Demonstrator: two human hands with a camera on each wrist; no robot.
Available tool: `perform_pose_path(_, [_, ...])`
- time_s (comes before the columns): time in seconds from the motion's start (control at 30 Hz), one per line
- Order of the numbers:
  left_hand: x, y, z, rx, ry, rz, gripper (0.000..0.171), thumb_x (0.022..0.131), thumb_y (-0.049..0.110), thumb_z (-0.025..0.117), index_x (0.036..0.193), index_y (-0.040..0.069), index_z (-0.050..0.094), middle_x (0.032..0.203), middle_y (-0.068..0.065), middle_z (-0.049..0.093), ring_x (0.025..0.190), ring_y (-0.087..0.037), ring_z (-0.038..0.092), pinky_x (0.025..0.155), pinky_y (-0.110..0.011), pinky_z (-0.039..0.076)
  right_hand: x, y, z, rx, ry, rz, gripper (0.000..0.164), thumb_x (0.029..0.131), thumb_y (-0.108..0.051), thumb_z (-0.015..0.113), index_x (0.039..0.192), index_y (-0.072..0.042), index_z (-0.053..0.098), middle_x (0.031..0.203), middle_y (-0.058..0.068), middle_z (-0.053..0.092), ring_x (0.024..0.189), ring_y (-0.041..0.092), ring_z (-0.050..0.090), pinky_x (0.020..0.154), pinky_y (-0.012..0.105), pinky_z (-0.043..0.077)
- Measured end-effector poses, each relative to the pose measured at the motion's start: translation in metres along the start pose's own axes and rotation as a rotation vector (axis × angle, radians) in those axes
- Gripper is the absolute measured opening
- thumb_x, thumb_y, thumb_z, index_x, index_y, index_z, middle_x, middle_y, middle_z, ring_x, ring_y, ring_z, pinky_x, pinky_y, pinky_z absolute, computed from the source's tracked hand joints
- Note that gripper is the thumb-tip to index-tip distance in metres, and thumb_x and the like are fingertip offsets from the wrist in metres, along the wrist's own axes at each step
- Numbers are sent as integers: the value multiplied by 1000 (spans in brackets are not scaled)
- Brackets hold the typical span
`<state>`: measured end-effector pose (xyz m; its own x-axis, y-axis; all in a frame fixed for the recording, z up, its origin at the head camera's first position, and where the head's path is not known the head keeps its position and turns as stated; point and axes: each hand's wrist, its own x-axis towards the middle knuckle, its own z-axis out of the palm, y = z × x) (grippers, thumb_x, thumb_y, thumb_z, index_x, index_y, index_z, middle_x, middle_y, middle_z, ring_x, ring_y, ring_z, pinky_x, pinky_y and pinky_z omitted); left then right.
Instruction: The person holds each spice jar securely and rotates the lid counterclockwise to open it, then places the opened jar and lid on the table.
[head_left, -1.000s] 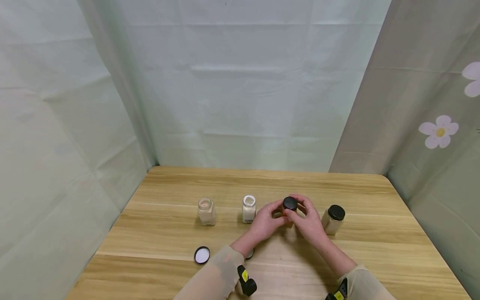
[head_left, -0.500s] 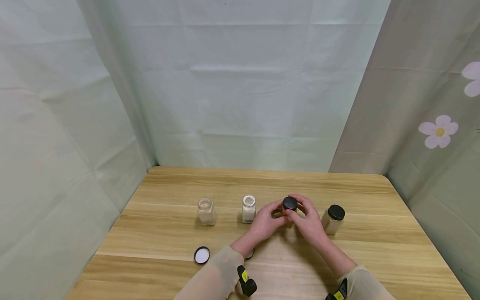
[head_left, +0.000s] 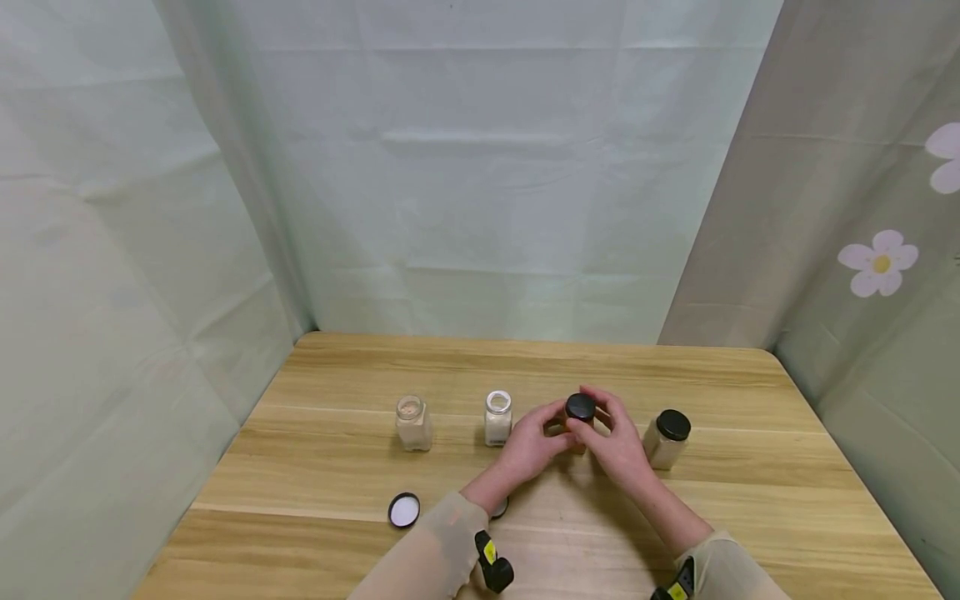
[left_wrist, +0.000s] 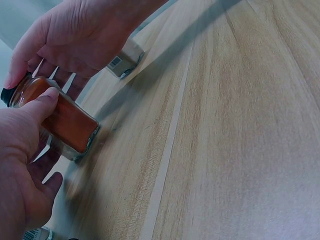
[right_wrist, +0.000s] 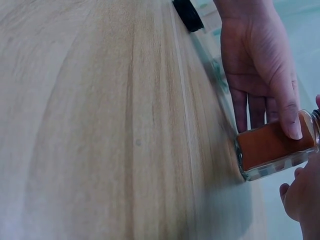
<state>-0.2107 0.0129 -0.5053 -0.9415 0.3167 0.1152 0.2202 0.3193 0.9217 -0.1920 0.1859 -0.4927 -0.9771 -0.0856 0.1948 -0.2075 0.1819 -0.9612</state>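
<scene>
A glass spice jar [left_wrist: 72, 122] filled with orange-red powder stands on the table, right of centre. My left hand [head_left: 528, 446] grips its body from the left, the thumb lying along the near face in the left wrist view. At the top, my right hand [head_left: 618, 442] pinches the black lid [head_left: 580, 406] between thumb and fingers. The lid sits on the jar's mouth. In the right wrist view the jar's base is at the tabletop, and most of the lid falls outside the frame.
Left of the hands stand two uncapped jars, one with beige powder [head_left: 414, 427] and one with white contents [head_left: 497, 423]. A capped jar [head_left: 666, 443] is close by my right hand. One upturned lid [head_left: 403, 510] lies in front; another lid [head_left: 500, 507] is partly behind my left forearm.
My right thumb and fingers have shifted slightly around the black lid, the thumb tip a little to the left. The left hand and the jars have stayed put.
</scene>
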Motion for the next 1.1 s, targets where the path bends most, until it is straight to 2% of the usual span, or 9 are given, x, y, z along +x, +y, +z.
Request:
perform_pose_path(0.3, [-2, 3, -1, -7, -2, 4, 53, 92, 25, 80, 142, 20, 63, 125, 4, 68, 124, -15, 58, 109, -39, 42, 1, 1, 0, 44, 26, 56, 60, 91, -20, 81, 141, -9, 51, 144, 14, 49, 141, 42, 37, 114, 63, 29])
perform_pose_path(0.8, [-1, 2, 0, -2, 6, 13, 52, 91, 28, 80, 140, 21, 64, 123, 5, 68, 122, -14, 59, 107, -38, 44, 2, 0, 2, 67, 57, 36, 53, 91, -19, 81, 131, -2, 51, 143, 13, 52, 138, 36, 40, 114, 64, 28])
perform_pose_path(1.1, [0, 2, 0, 4, -2, -7, 52, 92, 31, 79, 141, 24, 63, 123, 7, 68, 124, -14, 57, 108, -40, 43, 2, 0, 1, 55, 48, 22, 51, 92, -19, 80, 133, -4, 52, 144, 17, 50, 138, 38, 41, 112, 63, 31])
